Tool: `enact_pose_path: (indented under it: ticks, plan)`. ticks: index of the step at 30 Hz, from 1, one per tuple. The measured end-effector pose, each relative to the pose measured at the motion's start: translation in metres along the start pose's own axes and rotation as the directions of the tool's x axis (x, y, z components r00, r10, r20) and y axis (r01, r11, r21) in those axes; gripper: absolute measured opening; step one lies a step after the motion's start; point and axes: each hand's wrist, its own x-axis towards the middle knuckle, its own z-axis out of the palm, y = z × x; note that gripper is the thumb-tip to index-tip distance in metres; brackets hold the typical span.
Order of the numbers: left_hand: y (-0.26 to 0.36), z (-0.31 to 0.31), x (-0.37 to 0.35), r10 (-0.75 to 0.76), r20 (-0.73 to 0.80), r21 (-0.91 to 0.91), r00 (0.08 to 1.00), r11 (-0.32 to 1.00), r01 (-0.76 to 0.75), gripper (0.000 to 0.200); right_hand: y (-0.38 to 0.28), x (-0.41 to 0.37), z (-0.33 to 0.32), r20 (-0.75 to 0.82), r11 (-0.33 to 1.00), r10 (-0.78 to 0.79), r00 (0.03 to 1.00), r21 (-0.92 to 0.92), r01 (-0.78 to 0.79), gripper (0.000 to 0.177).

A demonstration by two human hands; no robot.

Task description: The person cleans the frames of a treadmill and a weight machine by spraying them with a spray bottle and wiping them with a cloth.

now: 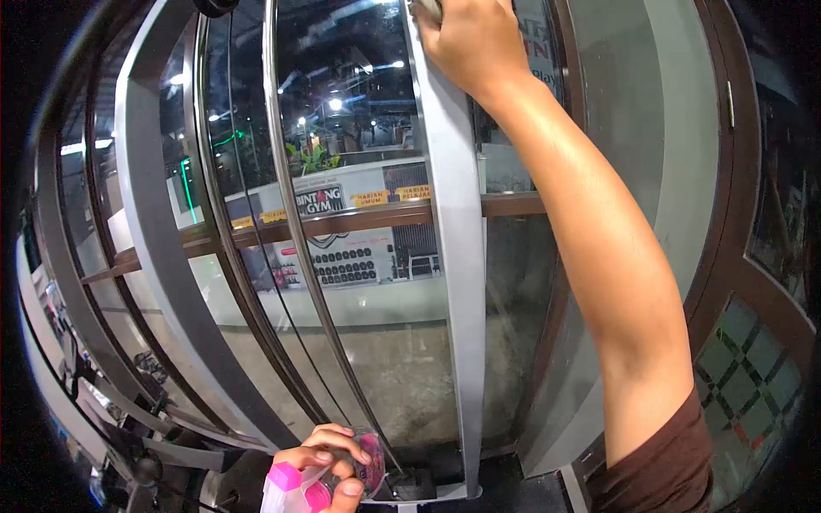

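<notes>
My right hand (475, 38) is raised at the top, against the upper part of a grey upright frame post (457, 256). Its fingers are closed round a small greyish item, mostly cut off by the top edge. Low in the view, my left hand (329, 462) is curled round a clear round container (369, 462) with pink on it. A white bottle with a pink cap (286, 477) is at the same hand, below the fingers. Two chrome guide rods (295, 214) and a thin cable stand between my hands.
Behind the machine frame is a brown-framed window (359, 221) with gym signs and a dumbbell rack (342, 267) showing in the glass. Another grey post (158, 205) curves at the left. A door with a diamond pattern (748, 376) is at the right.
</notes>
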Motion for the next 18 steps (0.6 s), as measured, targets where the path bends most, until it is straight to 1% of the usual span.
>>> enact_pose_path:
  ticks: [3,4,6,7,10,11,12,14,15,16,17,18]
  plan:
    - [-0.005,0.006,-0.005,-0.002,-0.026,-0.02,1.0,1.0,0.002,0.047,-0.007,-0.009,0.001,-0.063,1.0,0.004,0.998,0.014,-0.003,0.023]
    - [-0.006,0.007,-0.006,-0.005,-0.034,-0.027,0.999,1.0,0.004,0.047,-0.01,-0.013,-0.003,-0.012,0.999,0.038,0.999,-0.004,-0.038,0.023]
    - [-0.004,0.003,-0.013,-0.099,-0.017,-0.019,0.995,0.995,0.099,0.046,-0.019,-0.026,-0.017,0.085,0.993,0.111,0.99,-0.046,-0.107,0.022]
    - [-0.001,0.003,-0.014,-0.152,-0.008,-0.013,0.988,0.988,0.151,0.046,-0.023,-0.034,-0.024,0.108,0.993,0.097,0.989,-0.08,-0.089,0.022]
    - [0.003,0.007,-0.003,-0.088,-0.005,0.065,0.996,0.994,0.088,0.046,-0.029,-0.074,-0.027,0.123,0.997,0.05,0.991,-0.067,-0.042,0.016]
    - [0.002,0.008,-0.005,-0.062,-0.014,0.035,0.998,0.997,0.062,0.047,-0.032,-0.09,-0.035,0.163,0.998,0.036,0.986,-0.052,-0.028,0.021]
    - [0.006,0.01,-0.002,-0.068,-0.013,0.021,0.998,0.997,0.068,0.047,-0.038,-0.106,-0.044,0.19,0.999,0.035,0.981,-0.024,-0.031,0.02]
    - [0.016,0.014,0.007,-0.072,-0.012,-0.005,0.997,0.997,0.072,0.048,-0.052,-0.144,-0.065,0.282,1.0,0.014,0.959,0.009,-0.017,0.021]
    - [0.015,0.009,0.002,-0.074,-0.001,-0.021,0.997,0.997,0.074,0.047,-0.06,-0.166,-0.078,0.381,1.0,0.012,0.924,0.014,-0.019,0.021]
    - [0.017,0.006,0.002,-0.071,0.003,-0.002,0.997,0.997,0.071,0.047,-0.067,-0.189,-0.091,0.429,0.999,-0.045,0.902,0.045,0.028,0.021]
    - [0.018,0.007,0.001,-0.063,0.005,0.018,0.998,0.998,0.063,0.047,-0.072,-0.214,-0.102,0.436,0.988,-0.15,0.887,0.036,0.149,0.02]
    - [0.019,0.006,0.001,-0.056,0.006,0.039,0.998,0.998,0.056,0.046,-0.077,-0.242,-0.098,0.326,0.969,-0.238,0.915,0.015,0.247,0.021]
